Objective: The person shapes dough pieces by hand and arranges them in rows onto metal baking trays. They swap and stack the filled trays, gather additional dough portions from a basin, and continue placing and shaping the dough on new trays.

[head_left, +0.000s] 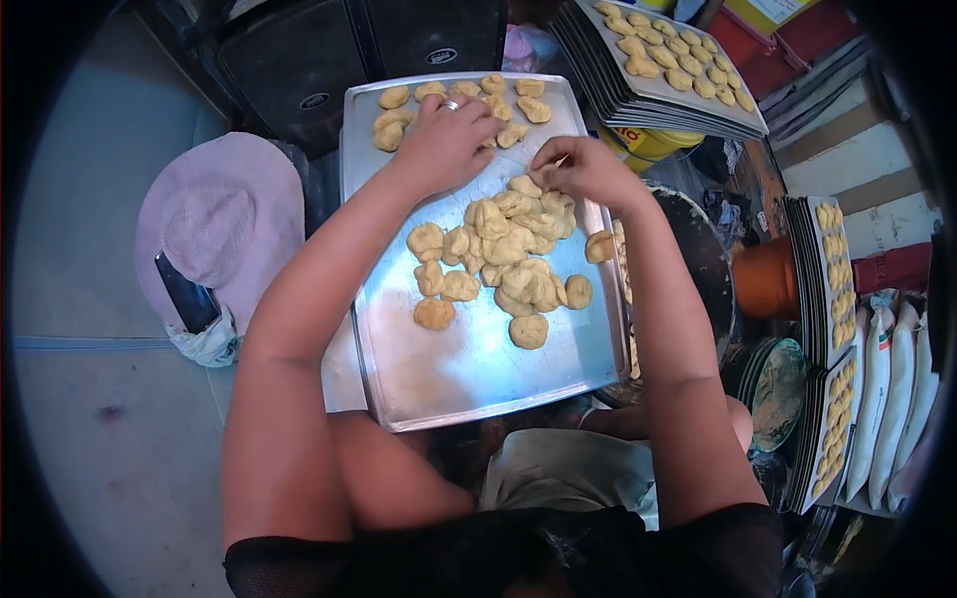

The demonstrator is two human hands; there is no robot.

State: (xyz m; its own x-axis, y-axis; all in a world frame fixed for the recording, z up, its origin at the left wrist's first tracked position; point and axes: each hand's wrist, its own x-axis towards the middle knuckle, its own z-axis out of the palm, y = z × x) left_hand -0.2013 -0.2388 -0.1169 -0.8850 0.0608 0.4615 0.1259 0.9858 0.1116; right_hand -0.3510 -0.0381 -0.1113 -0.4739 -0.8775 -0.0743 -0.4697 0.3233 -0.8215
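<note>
A metal tray [478,374] lies before me with a heap of dough pieces [508,239] at its middle and loose lumps around it. More dough lumps [395,97] sit along its far end. My left hand [449,140] is among these far lumps, palm down with a ring on one finger; its fingers are bent over the dough and partly hide it. At the tray's right side, my right hand [583,169] has thumb and fingers pinched together just above the heap. Whatever is between those fingertips is too small to make out.
Stacked trays of shaped dough [688,65] stand at the back right, more racked trays [835,429] at the far right. A pink hat [214,214] with a phone [186,294] lies left. An orange bucket [766,279] and white sacks [887,399] are at right.
</note>
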